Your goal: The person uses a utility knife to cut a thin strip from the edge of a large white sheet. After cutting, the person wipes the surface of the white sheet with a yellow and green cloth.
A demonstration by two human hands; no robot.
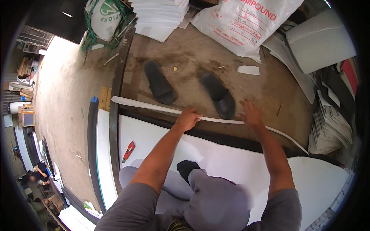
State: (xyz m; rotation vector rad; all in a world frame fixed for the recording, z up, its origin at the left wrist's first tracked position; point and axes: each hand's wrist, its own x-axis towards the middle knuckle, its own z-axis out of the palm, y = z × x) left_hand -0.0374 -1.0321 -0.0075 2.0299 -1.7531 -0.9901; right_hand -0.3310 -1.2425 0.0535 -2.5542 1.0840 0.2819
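A long, narrow white strip (154, 107), apparently foam, runs left to right across the far edge of a large white sheet (146, 131). My left hand (188, 119) is closed on the strip near its middle, thumb toward the right. My right hand (251, 114) lies over the strip farther right, fingers apart and slightly blurred, beside a black slipper (219, 96). Whether its palm touches the strip is hidden. On the white sheet, left of my left forearm, lies a red utility knife (128, 151).
A second black slipper (158, 82) lies on the brown floor. Beyond are a stack of white sheets (158, 19) and a white printed sack (246, 27). Foam offcuts (329, 129) pile up at right. A dark metal bar (115, 127) borders the left; another person (40, 171) is far left.
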